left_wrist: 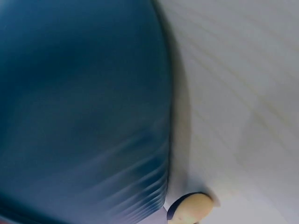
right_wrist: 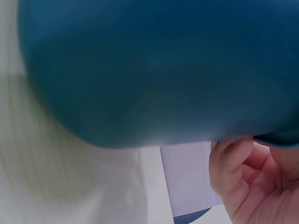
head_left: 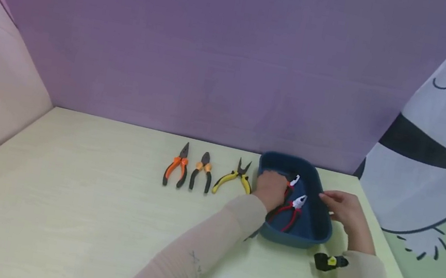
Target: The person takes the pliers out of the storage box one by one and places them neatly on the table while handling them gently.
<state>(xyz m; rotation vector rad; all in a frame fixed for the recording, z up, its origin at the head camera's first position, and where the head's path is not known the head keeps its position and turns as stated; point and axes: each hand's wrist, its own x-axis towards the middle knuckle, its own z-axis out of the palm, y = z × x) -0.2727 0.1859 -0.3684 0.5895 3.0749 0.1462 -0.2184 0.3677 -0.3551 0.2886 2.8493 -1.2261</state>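
Right hand pinches bin rim, likely steadying it; left hand over opposite rim, grip hidden, can't tell.

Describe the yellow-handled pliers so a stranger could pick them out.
Start at the blue bin toward the right end of the pale table. Just left of it in the head view, three pliers lie in a row, the yellow-handled pliers nearest the bin. Yellow handles and jaws parted in a V distinguish them from the orange-handled pair and black-handled pair beyond.
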